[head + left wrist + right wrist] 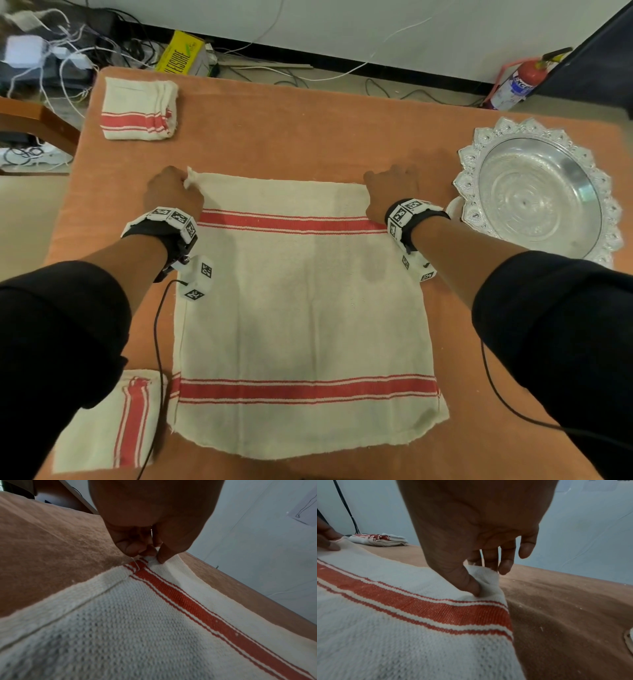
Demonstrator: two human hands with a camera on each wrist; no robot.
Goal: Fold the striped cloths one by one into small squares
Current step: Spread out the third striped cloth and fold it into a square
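Observation:
A cream cloth with two red stripes (301,308) lies spread flat in the middle of the orange-covered table (291,130). My left hand (173,190) pinches its far left corner, thumb and fingers closed on the fabric (155,557). My right hand (390,190) pinches the far right corner between thumb and fingers (481,580), lifting it slightly. A folded striped cloth (138,108) sits at the far left of the table and shows in the right wrist view (380,540). Another folded striped cloth (109,425) lies at the near left, partly under my left sleeve.
An ornate silver tray (537,195) stands at the right edge of the table. On the floor beyond are a yellow box (183,54), tangled cables (51,58) and a red fire extinguisher (517,82). A wooden chair arm (37,120) is at the left.

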